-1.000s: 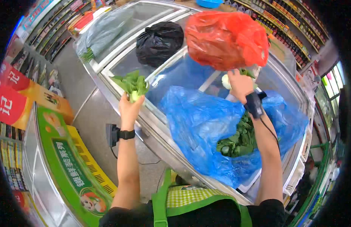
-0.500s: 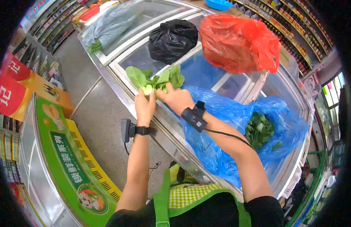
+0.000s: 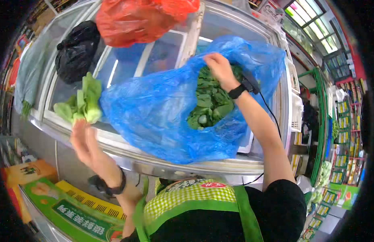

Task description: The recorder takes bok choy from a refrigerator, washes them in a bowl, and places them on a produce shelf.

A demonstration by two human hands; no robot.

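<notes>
A small bunch of leafy greens with pale stalks, like bok choy (image 3: 91, 97), lies on the glass lid at the left. Just below it is my left hand (image 3: 85, 142), open and slightly blurred, its fingertips close to the stalk ends. Whether they touch, I cannot tell. A large blue plastic bag (image 3: 154, 117) lies spread over the middle of the freezer top. Dark leafy greens (image 3: 211, 101) show inside its wide mouth. My right hand (image 3: 221, 71) is at the far edge of that mouth, fingers curled and closed on the bag's film.
A black plastic bag (image 3: 77, 52) and a large red plastic bag (image 3: 142, 20) sit on the far side of the freezer (image 3: 134, 163). Greens in a clear bag (image 3: 32, 76) lie at the far left. A green-and-yellow panelled case (image 3: 74, 209) stands at lower left.
The view has swung right. My right hand has left the bok choy and gone to the blue bag, whose mouth gapes wider. My left hand has let go of the stalks.
</notes>
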